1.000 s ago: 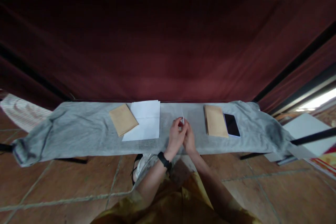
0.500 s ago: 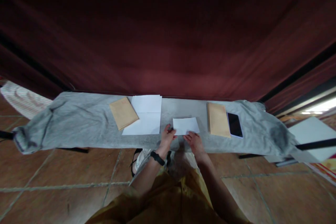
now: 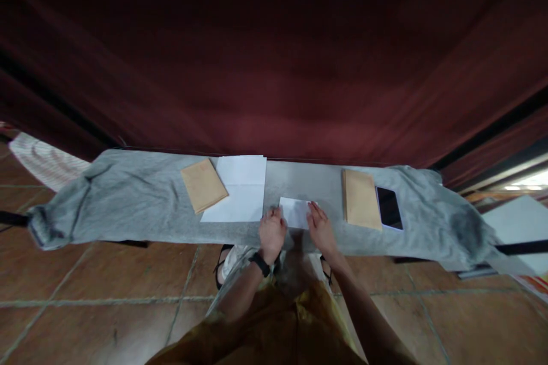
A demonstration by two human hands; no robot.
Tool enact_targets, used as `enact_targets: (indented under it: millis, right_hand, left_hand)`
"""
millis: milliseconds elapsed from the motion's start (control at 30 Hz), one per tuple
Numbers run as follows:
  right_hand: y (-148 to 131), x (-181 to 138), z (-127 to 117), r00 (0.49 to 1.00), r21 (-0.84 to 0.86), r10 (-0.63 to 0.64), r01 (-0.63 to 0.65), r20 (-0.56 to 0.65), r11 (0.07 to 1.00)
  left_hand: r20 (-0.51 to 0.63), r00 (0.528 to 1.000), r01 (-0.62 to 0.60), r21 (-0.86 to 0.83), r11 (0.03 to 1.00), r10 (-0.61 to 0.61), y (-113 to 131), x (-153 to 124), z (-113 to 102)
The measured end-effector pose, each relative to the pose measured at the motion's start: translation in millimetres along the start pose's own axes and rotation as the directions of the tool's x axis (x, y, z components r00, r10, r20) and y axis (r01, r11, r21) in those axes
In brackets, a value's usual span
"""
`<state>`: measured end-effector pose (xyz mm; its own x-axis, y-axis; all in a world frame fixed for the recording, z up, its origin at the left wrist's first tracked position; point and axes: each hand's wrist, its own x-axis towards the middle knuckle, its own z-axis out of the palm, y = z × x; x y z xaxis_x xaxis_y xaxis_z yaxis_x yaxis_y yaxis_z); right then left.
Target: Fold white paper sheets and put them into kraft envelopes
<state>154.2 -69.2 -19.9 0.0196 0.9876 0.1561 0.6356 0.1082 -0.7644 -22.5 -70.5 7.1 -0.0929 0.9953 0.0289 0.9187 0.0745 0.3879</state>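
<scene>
A small folded white paper (image 3: 295, 211) lies on the grey cloth (image 3: 128, 205) that covers a narrow table. My left hand (image 3: 271, 232) rests on the paper's left edge, fingers flat and slightly bent, a black band on the wrist. My right hand (image 3: 321, 227) lies flat over the paper's right part, fingers stretched out and pressing it down. Part of the paper is hidden under my right hand.
A tan envelope (image 3: 202, 184) overlaps a white sheet (image 3: 240, 191) to the left. Another tan envelope (image 3: 361, 198) and a black phone (image 3: 389, 207) lie to the right. A dark red curtain (image 3: 274, 68) hangs behind; tiled floor (image 3: 107, 291) lies below.
A second ago both hands pinched the paper upright between fingertips. It then lay flat on the cloth, and now my right hand has slid over it while my left hand presses its left edge.
</scene>
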Motion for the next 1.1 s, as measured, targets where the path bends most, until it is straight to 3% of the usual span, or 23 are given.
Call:
enact_targets:
  millis: [67,133,233,333,567,733,867,1100]
  right_hand:
    - [6.2,-2.6,9.9,0.993,-0.306,-0.113,0.119,0.038,0.945]
    - [14.3,-9.0,16.6,0.981,-0.486,-0.166,0.192,0.097,0.852]
    - [24.4,-16.1,19.8,0.964,-0.589,-0.208,0.265,0.164,0.764]
    - [29.2,-17.2,18.7,0.958,-0.609,-0.206,0.286,0.200,0.740]
    - [38.1,-26.9,9.7,0.974,-0.601,-0.192,0.224,0.118,0.767]
    - [43.0,-32.0,0.9,0.972,-0.570,-0.202,0.233,0.118,0.788]
    - [46.6,-38.4,-4.6,0.969,-0.576,-0.229,0.238,0.089,0.782]
    - [53.2,-64.3,-12.8,0.928,-0.528,-0.348,0.364,0.135,0.767]
  left_hand:
    - [-0.036,0.996,-0.075,0.060,0.995,0.077,9.1,-4.8,2.8]
    - [-0.024,0.982,-0.185,0.040,0.982,0.186,21.2,-6.7,11.2]
    - [0.052,0.917,-0.394,-0.045,0.918,0.396,38.9,-3.1,30.8]
    - [0.086,0.875,-0.471,-0.069,0.879,0.476,46.4,4.1,47.2]
    - [0.064,0.868,-0.492,-0.018,0.870,0.493,16.9,10.7,46.0]
    - [0.052,0.896,-0.443,0.035,0.896,0.441,-5.7,9.9,35.6]
    - [0.071,0.917,-0.398,0.130,0.908,0.392,-5.8,8.9,33.5]
    - [0.140,0.909,-0.416,0.252,0.874,0.393,5.0,4.9,35.1]
